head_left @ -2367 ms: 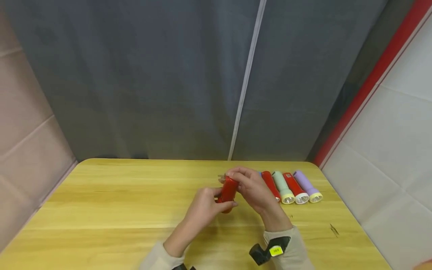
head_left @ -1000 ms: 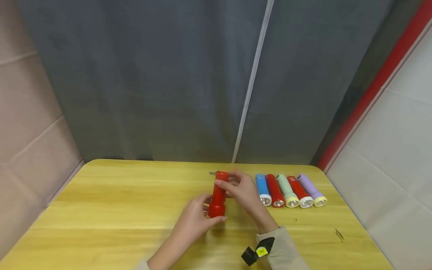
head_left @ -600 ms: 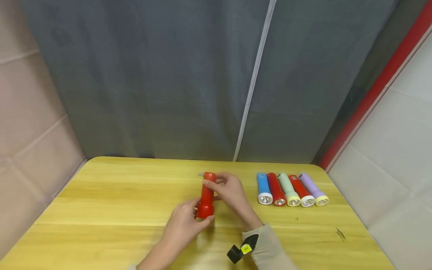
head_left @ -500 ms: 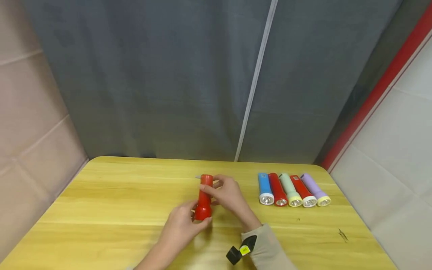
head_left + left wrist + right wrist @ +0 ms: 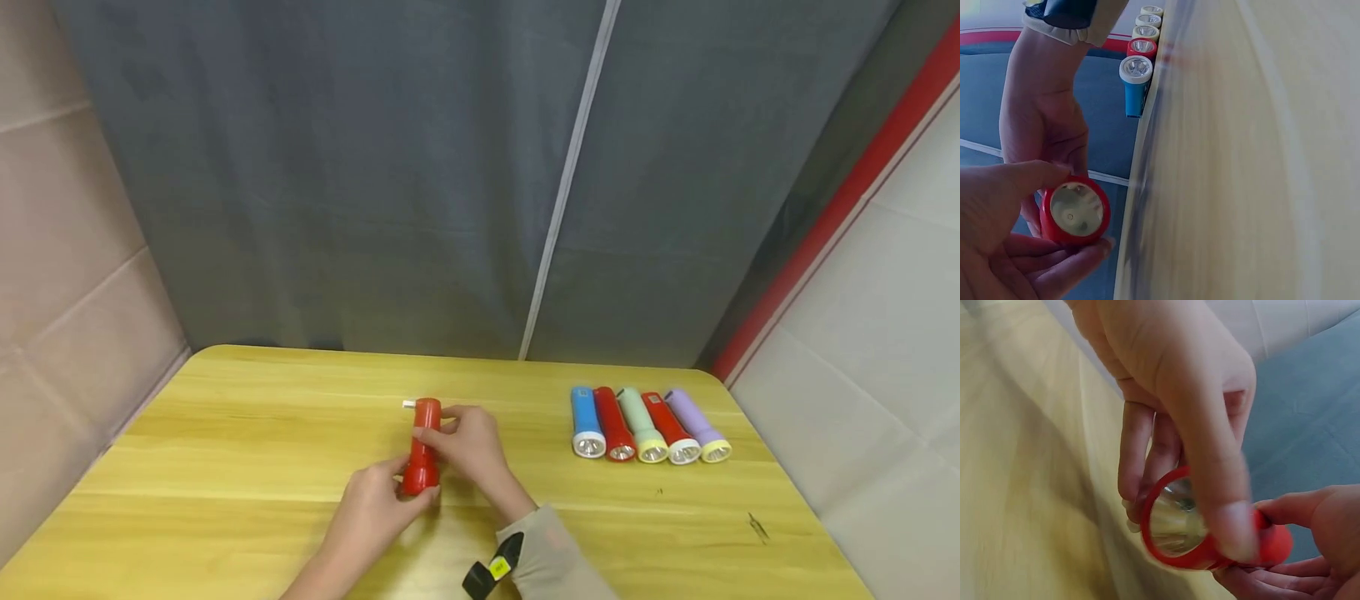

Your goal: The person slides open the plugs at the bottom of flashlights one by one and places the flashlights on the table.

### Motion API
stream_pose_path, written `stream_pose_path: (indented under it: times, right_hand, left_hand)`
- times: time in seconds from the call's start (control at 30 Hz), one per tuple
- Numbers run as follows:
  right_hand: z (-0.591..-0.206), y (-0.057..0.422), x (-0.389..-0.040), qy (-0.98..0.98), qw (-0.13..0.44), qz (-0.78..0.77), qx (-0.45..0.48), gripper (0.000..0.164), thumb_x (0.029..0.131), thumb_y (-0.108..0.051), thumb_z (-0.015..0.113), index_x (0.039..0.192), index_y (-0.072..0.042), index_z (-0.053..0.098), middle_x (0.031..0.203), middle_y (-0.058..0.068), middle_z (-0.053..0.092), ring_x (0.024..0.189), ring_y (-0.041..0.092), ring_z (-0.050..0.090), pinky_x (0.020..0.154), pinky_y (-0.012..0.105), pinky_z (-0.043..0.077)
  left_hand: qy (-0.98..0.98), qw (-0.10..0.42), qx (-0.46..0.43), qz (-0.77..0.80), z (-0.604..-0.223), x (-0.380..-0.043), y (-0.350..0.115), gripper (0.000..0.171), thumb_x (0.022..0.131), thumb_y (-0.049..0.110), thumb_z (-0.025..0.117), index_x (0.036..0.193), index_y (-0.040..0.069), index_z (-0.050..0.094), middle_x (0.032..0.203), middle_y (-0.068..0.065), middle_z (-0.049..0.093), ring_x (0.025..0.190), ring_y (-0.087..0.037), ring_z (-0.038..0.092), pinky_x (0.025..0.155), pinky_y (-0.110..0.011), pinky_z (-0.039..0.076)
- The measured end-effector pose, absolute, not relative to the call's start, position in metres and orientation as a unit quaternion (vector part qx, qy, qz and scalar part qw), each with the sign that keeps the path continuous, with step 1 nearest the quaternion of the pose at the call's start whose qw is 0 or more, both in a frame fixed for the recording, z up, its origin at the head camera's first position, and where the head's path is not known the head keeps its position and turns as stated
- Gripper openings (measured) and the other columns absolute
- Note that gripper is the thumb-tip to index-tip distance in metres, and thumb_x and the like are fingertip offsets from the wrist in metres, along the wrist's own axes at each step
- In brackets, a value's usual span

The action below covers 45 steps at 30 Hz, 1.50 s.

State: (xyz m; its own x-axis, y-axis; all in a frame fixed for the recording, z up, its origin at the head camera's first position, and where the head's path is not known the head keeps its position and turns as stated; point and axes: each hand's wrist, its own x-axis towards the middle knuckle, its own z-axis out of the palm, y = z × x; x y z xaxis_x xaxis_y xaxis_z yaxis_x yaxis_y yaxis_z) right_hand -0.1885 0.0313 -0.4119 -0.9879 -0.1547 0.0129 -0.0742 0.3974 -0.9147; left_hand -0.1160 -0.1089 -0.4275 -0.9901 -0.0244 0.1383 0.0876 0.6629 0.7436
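Note:
A red flashlight (image 5: 427, 415) is held close to upright over the table, with a small plug (image 5: 408, 404) poking out to the left near its tail end. My left hand (image 5: 369, 510) grips the wide head from below, thumb on one side and fingers on the other. Higher up, my right hand (image 5: 471, 446) pinches the body between thumb and fingers. In the left wrist view the flashlight's round lens (image 5: 1077, 211) shows between left thumb and fingers. The right wrist view has the left hand (image 5: 1179, 381) around the head and the right hand (image 5: 1341, 544) at the body.
To the right on the wooden table (image 5: 247, 433) lie several flashlights side by side: blue (image 5: 584, 408), red (image 5: 612, 417), mint green (image 5: 640, 418), red with a white head (image 5: 665, 418) and purple (image 5: 690, 414). A grey curtain (image 5: 337, 183) hangs behind.
Both hands have carried the red flashlight leftward, away from the row. It has swung to a more upright pose, head end down, and the right hand's hold has moved off its tail end onto the body.

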Motion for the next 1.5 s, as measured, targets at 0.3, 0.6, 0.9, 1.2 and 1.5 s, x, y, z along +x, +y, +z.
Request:
stream_pose_path:
  times: [0.3,0.6,0.9,1.2,1.5]
  right_hand:
    - [-0.423,0.024,-0.191,0.838,0.048,-0.542,-0.045,0.046,0.082,-0.026,0.084,0.11,0.008,0.069,0.078,0.01,0.076,0.06,0.014,0.069,0.057,0.028,0.059]
    - [-0.433,0.02,-0.19,0.84,0.052,-0.538,-0.045,0.045,0.081,-0.028,0.085,0.104,0.007,0.07,0.075,0.008,0.075,0.059,0.013,0.066,0.055,0.026,0.056]
    - [-0.44,0.018,-0.189,0.849,0.043,-0.524,-0.048,0.04,0.081,-0.028,0.083,0.099,0.005,0.072,0.07,0.004,0.072,0.057,0.009,0.062,0.053,0.022,0.051]
    - [-0.445,0.013,-0.189,0.854,0.032,-0.517,-0.054,0.031,0.08,-0.027,0.083,0.085,0.002,0.074,0.063,0.002,0.065,0.053,0.011,0.054,0.05,0.022,0.045]
    - [-0.448,0.011,-0.191,0.864,0.034,-0.5,-0.047,0.032,0.082,-0.031,0.082,0.084,0.0,0.073,0.061,-0.001,0.06,0.053,0.01,0.052,0.049,0.021,0.042]
  left_hand:
    - [-0.907,0.048,-0.014,-0.417,-0.434,-0.118,-0.114,0.037,0.074,0.032,0.089,0.098,0.008,0.077,0.072,0.004,0.072,0.053,-0.004,0.052,0.046,-0.019,0.04]
    - [-0.922,0.039,0.004,-0.386,-0.435,-0.117,-0.115,0.025,0.073,0.029,0.089,0.085,0.011,0.076,0.065,0.007,0.068,0.055,-0.008,0.051,0.05,-0.021,0.041]
    - [-0.93,0.053,-0.006,-0.363,-0.436,-0.115,-0.117,0.026,0.072,0.031,0.09,0.077,0.01,0.074,0.057,0.008,0.062,0.051,-0.007,0.047,0.047,-0.021,0.037]
    - [-0.938,0.05,-0.003,-0.344,-0.436,-0.117,-0.119,0.022,0.071,0.027,0.087,0.072,0.011,0.072,0.056,0.007,0.06,0.052,-0.009,0.047,0.049,-0.022,0.037]
    - [-0.934,0.036,0.006,-0.356,-0.435,-0.118,-0.12,0.021,0.072,0.025,0.087,0.073,0.009,0.073,0.054,0.006,0.057,0.049,-0.009,0.046,0.045,-0.022,0.036]
